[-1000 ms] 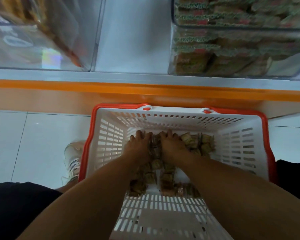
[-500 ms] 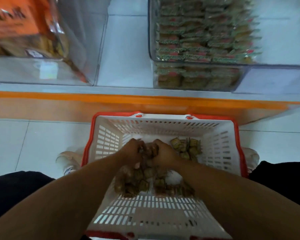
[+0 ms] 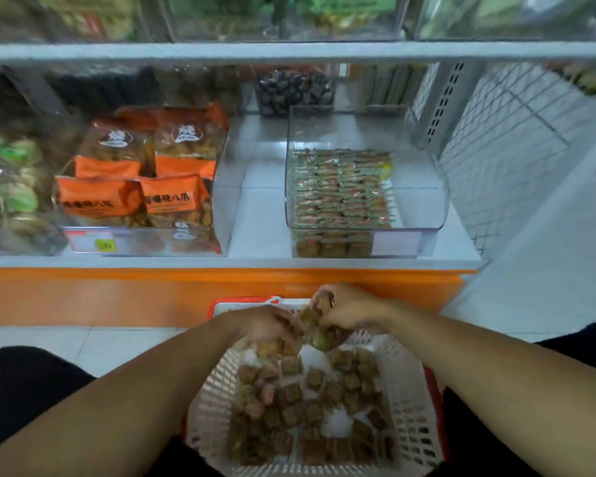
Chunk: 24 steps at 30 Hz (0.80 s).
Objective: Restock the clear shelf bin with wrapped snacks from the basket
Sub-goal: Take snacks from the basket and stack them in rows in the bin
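Note:
A white basket [image 3: 406,404] with a red rim sits on the floor below me, its bottom covered with several small brown wrapped snacks [image 3: 291,413]. My left hand [image 3: 265,325] and my right hand [image 3: 344,309] are raised together above the basket's far end, fingers curled round a bunch of wrapped snacks [image 3: 312,327] held between them. Straight ahead on the lowest shelf stands the clear shelf bin [image 3: 424,222], its left part filled with stacked rows of the same green-and-red wrapped snacks [image 3: 341,191]; its right part is bare.
A second clear bin [image 3: 221,187] to the left holds orange snack bags [image 3: 124,197]. Green-wrapped goods lie at the far left. An orange shelf base [image 3: 152,294] runs in front. A wire mesh panel [image 3: 516,139] closes the shelf's right end. A higher shelf carries more bins.
Both hands gathered snacks in the basket and lifted them up out of the pile toward the shelf. The view has tilted up, showing the whole shelf.

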{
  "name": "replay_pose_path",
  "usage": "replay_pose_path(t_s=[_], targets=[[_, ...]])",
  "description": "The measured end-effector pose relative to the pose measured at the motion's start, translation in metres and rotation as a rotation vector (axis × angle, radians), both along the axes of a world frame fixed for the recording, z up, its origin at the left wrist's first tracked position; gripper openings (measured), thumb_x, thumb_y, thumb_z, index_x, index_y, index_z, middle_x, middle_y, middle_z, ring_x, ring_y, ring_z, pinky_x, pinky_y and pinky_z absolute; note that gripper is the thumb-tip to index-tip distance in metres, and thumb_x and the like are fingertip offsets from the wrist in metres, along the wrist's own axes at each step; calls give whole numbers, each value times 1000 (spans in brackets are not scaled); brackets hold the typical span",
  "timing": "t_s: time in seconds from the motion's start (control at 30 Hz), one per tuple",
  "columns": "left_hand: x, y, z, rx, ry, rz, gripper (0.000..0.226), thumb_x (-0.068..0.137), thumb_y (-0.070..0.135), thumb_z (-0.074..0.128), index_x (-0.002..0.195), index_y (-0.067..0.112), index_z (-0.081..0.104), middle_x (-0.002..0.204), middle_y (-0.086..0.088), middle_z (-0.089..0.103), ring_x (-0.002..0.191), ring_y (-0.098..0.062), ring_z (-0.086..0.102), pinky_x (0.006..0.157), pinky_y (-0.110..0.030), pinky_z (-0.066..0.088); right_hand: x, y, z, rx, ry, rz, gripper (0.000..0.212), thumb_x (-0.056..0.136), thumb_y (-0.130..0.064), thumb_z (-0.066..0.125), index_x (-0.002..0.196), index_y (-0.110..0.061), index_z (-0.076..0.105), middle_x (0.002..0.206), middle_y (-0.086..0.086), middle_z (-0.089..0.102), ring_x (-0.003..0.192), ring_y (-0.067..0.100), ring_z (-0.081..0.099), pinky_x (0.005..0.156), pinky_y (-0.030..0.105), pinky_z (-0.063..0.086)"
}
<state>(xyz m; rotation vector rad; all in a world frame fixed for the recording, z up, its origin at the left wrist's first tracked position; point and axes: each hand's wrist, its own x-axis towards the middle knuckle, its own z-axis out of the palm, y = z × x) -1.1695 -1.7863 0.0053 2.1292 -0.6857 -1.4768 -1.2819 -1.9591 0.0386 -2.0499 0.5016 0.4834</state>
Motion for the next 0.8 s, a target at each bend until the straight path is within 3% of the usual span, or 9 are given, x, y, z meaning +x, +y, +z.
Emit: replay_pose_path(t_s=[0.03,0.1,0.2,0.3,0.4,0.53,0.67,0.73,0.8], targets=[[-2,-2,8,-3,-70,-34,16,93,12,65,106,12,75,95,2,71,85,-8,62,83,-25,52,-2,-2,8,-13,5,11,31,81,-5,74,107,-20,65,85,-3,59,82,17,60,78,41,58],[-4,-4,24,-45,-149,-27,23,96,9,59,89,24,74,96,1,73,76,1,62,75,-18,52,-8,-2,24,-14,22,13,35,80,-6,75,111,-19,65,96,6,63,90,25,64,85,50,59],[-7,-5,50,-53,-216,-7,23,92,14,59,85,29,75,104,-2,74,96,-15,68,79,-28,52,-14,-1,45,47,13,-16,37,79,-4,76,110,-19,65,99,10,62,88,27,69,73,46,62],[-11,-4,68,-145,1,168,23,89,4,63,89,21,79,100,-7,72,109,-38,66,69,-34,60,-14,-2,69,181,-28,-86,40,78,4,76,109,-16,64,92,10,58,63,19,68,54,32,58],[-16,3,92,-277,321,322,33,91,-3,55,118,6,73,118,-32,66,100,-41,65,74,-53,62,-10,-2,96,341,-91,-149,43,82,7,73,116,-15,60,100,19,63,57,26,68,51,32,59],[-17,5,111,-508,612,436,37,90,-2,49,120,8,69,116,-27,69,94,-34,72,67,-39,63,-10,-1,113,529,-212,-273,47,82,10,72,122,-11,61,87,15,70,63,30,69,51,34,60],[-20,-6,116,-651,661,669,32,85,-2,47,103,4,73,103,-25,72,83,-33,73,67,-39,65,-4,-1,115,588,-295,-411,49,81,8,75,122,-16,63,94,16,75,71,27,74,53,32,58],[-22,-10,118,-675,669,741,33,79,9,57,108,6,74,105,-24,72,83,-32,73,60,-34,64,-1,-3,111,585,-311,-479,47,80,6,76,120,-16,63,93,14,77,73,26,75,55,32,58],[-25,-13,117,-653,642,766,27,88,24,63,108,9,75,103,-21,75,74,-28,73,51,-30,60,0,-3,106,578,-296,-505,45,80,5,76,118,-15,63,89,13,78,70,26,75,56,33,58]])
